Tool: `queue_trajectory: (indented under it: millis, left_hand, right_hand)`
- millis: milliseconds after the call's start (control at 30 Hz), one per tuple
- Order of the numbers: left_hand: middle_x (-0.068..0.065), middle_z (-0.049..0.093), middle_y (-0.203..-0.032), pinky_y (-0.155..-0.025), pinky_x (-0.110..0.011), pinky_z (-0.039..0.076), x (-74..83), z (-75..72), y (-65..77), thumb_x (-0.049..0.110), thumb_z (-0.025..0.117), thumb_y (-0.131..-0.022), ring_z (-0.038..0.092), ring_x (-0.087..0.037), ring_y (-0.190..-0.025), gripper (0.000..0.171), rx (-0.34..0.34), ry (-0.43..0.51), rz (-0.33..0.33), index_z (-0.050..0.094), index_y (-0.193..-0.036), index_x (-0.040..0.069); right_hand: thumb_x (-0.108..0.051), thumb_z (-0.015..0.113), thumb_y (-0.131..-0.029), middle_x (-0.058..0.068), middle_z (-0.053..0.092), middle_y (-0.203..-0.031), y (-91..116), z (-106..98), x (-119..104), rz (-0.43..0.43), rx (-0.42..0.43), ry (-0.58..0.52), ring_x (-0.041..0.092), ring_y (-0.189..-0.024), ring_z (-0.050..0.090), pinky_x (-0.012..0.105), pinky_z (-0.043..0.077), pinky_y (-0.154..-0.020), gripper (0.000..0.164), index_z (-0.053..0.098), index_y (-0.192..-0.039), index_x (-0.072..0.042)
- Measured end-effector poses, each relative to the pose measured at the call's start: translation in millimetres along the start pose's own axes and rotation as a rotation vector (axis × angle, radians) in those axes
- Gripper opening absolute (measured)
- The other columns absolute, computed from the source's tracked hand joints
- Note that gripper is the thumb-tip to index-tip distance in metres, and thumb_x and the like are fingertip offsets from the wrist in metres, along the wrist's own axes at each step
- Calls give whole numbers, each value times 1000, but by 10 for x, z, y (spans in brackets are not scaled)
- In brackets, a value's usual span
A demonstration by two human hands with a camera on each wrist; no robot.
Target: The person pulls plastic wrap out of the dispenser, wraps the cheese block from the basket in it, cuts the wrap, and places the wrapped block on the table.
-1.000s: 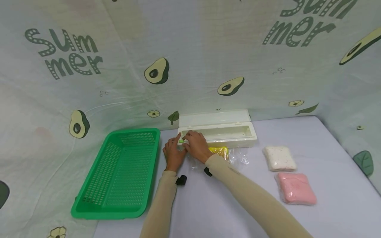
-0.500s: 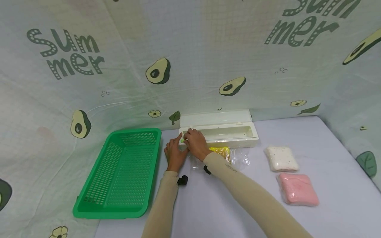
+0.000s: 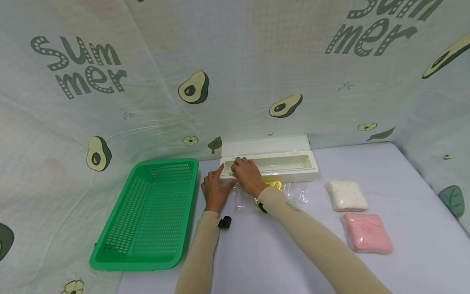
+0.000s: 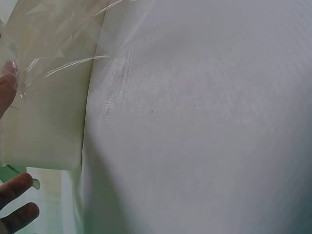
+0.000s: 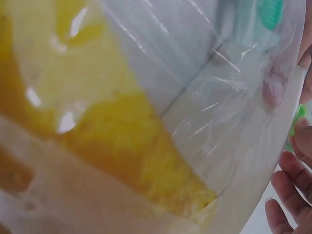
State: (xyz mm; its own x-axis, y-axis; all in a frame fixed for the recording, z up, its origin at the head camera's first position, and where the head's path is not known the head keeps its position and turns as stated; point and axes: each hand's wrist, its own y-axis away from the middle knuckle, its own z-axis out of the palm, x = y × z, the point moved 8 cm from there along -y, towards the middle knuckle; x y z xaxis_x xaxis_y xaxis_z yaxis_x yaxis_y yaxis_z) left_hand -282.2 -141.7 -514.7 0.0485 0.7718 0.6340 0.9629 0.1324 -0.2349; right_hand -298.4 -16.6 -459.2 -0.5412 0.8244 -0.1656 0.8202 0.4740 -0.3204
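Note:
A long white cling film dispenser (image 3: 284,178) stands at the back of the table, its lid (image 3: 266,145) swung up. My left hand (image 3: 216,191) holds its left end. In the left wrist view the thumb (image 4: 7,87) lies at the front wall, with two fingers past the end. My right hand (image 3: 247,175) pinches a small green slide cutter (image 3: 231,173) at the front rim, left of the middle. Clear film (image 3: 292,195) hangs from the front onto the table. A yellow packet (image 3: 276,185) lies there, partly hidden by my right wrist; film overlaps it in the right wrist view (image 5: 136,141).
To the left is a green plastic basket (image 3: 191,212) with slatted walls. On the right lie a white packet (image 3: 346,196) and a pink packet (image 3: 368,232), both wrapped in clear film. Behind the table hangs a printed cloth (image 3: 235,61).
My right hand has slid a little to the right along the dispenser's front rim, together with the green slide cutter. The left hand stays at the left end, its thumb reaching further right.

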Motion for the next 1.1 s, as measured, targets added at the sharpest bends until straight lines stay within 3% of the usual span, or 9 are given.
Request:
queue_trajectory:
  millis: [233,533,1100]
  left_hand:
    - [-20,57,-135,-105,-61,32,4,0,0,46,85,-88,49,-42,-122,80,0,-19,-9,54,-157,21]
    - [-21,57,-134,-103,-61,32,32,-20,1,46,86,-86,49,-43,-121,80,25,-18,9,55,-155,19]
    - [-23,56,-134,-105,-60,31,38,-32,-14,44,87,-86,48,-44,-123,81,-1,-1,-6,55,-156,17]
  right_hand:
    - [-18,72,-101,4,62,-114,25,-34,14,-24,4,56,24,-109,60,40,51,-95,6,73,-102,-12]
    - [-19,71,-102,8,58,-128,52,-26,92,1,-26,-11,29,-123,56,44,49,-104,11,74,-104,-9]
    - [-23,70,-103,3,62,-118,259,-124,388,6,-44,74,24,-112,59,41,48,-104,14,74,-109,-11]
